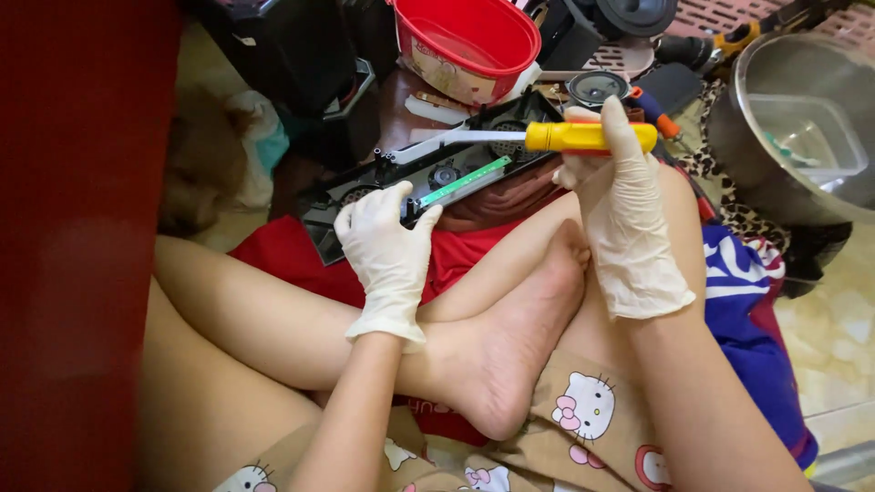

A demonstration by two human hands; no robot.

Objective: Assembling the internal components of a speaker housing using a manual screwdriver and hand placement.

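Note:
My left hand [386, 248], in a white glove, grips the near edge of a long black plastic panel [365, 196] that rests across my crossed legs. A narrow green circuit strip [463, 181] lies along the panel just right of my fingers. My gloved right hand [624, 196] holds a screwdriver with a yellow handle [583, 137]; its shaft, inside a white sleeve, runs left toward the panel. A red cloth [292, 255] lies under the panel.
A red plastic bowl [469, 41] stands behind the panel. A metal basin [802, 118] holding a clear plastic box sits at the right. Black speaker parts [597, 88] and another tool with an orange handle [738, 38] lie at the back. A red surface [82, 246] fills the left side.

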